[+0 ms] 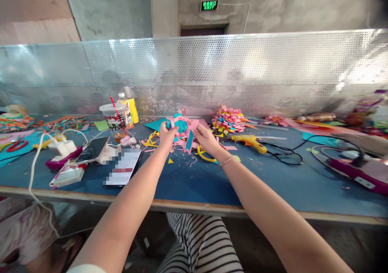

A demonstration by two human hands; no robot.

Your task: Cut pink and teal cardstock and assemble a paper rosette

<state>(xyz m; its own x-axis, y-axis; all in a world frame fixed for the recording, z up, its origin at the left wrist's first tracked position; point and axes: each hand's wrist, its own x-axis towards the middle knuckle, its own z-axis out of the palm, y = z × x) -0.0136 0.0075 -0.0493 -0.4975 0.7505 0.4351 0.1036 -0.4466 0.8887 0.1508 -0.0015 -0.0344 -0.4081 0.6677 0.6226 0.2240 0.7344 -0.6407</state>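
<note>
Between my two hands is a pink and blue paper rosette (181, 126) with ribbon-like tails hanging at its lower right. My left hand (167, 134) grips its left edge with the fingers closed. At the right edge, my right hand (206, 137) pinches the paper near the pink and blue tails (188, 140). Beneath the hands lie paper scraps and yellow-handled scissors (206, 155), partly hidden by my right hand. A yellow glue gun (250, 140) rests on the table to the right of my right hand.
A heap of folded paper pieces (228, 119) stands behind the glue gun. To the left are a lidded cup (114, 119), a bottle (125, 107), a lit phone (125, 168), a dark phone (92, 149) and chargers with cables. A purple power strip (357, 176) lies right. A perforated metal screen (194, 70) closes the back.
</note>
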